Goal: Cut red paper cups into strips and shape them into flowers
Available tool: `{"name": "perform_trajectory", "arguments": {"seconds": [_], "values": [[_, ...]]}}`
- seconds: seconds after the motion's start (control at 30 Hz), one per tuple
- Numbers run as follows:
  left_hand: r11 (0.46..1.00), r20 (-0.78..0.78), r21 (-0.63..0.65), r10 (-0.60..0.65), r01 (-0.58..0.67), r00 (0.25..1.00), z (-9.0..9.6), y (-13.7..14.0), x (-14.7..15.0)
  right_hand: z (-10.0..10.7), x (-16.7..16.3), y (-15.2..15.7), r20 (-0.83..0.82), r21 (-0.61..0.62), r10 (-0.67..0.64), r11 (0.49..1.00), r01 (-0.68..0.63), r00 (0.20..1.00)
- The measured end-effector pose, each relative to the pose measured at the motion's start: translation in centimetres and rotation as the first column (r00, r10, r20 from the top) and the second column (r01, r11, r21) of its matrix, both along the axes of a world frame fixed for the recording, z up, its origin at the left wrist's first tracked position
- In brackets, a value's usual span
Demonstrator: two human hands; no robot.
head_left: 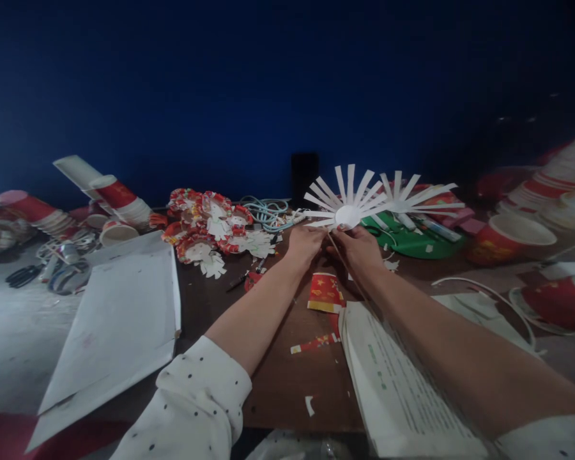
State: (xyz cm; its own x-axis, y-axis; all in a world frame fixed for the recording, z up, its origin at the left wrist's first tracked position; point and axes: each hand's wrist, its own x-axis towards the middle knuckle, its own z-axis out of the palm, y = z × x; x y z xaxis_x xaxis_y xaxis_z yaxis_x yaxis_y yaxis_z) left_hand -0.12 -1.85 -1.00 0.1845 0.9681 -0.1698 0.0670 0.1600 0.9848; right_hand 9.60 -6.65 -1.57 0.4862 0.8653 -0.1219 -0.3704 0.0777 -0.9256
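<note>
A white paper cup cut into strips (pixel 347 216) is fanned out flat like a flower, with its round base in the middle. My left hand (pixel 307 244) pinches its near left edge, fingers closed. From the near right side my right hand (pixel 361 248) grips the same cup, its thumb close to the base. A thin strand runs from between my hands down along the right forearm; I cannot tell which hand holds it. Behind and to the right is a second fanned cut cup (pixel 398 204). Below my hands lies a red printed cup piece (pixel 324 291).
Red and white paper crafts (pixel 215 220) are piled at left centre, near a light blue cable (pixel 268 214). White sheets (pixel 119 306) lie left, a printed booklet (pixel 388 383) right. A green sheet (pixel 426 248), a red paper cup (pixel 503 246) and stacked cups (pixel 556 169) stand right.
</note>
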Motion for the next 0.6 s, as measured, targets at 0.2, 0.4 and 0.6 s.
{"name": "perform_trajectory", "arguments": {"seconds": [0.2,0.4,0.6], "values": [[0.997,-0.001,-0.08,0.006,-0.006,1.0,0.7,-0.5,0.2,-0.4,0.1,0.1,-0.018,-0.029,-0.008,1.0,0.007,1.0],[0.996,-0.037,-0.08,0.036,-0.039,0.999,0.3,-0.2,0.6,-1.2,0.7,0.5,0.001,-0.014,0.015,1.0,-0.015,1.0],[0.999,-0.06,-0.013,0.05,-0.051,0.997,-0.4,0.1,0.4,-1.4,0.9,0.6,-0.006,0.012,0.041,0.999,-0.041,0.999]]}}
